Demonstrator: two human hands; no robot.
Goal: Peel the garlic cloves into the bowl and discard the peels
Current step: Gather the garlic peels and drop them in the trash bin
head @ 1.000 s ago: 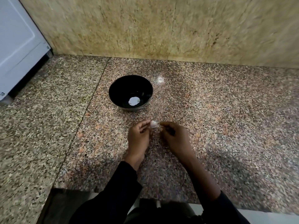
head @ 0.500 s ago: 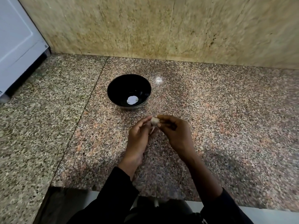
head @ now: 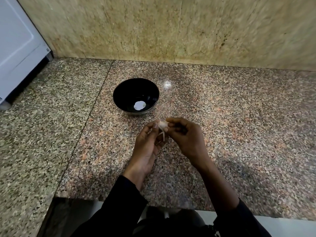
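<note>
A pale garlic clove (head: 162, 124) is pinched between the fingertips of my left hand (head: 147, 147) and my right hand (head: 185, 139), just above the counter. A thin strip of peel (head: 162, 135) hangs down from the clove between the two hands. Behind them stands a black bowl (head: 130, 93) with a white peeled clove (head: 139, 105) lying at its bottom. The hands are a short way in front of the bowl's near rim.
The speckled granite counter (head: 239, 125) runs to a beige stone wall (head: 171, 28) at the back. A white appliance (head: 15, 48) stands at the far left. The counter's front edge (head: 119, 200) lies under my forearms.
The peel has come loose and now hangs below the clove. My left hand has turned palm-up and opened a little; both hands stay in front of the bowl.
</note>
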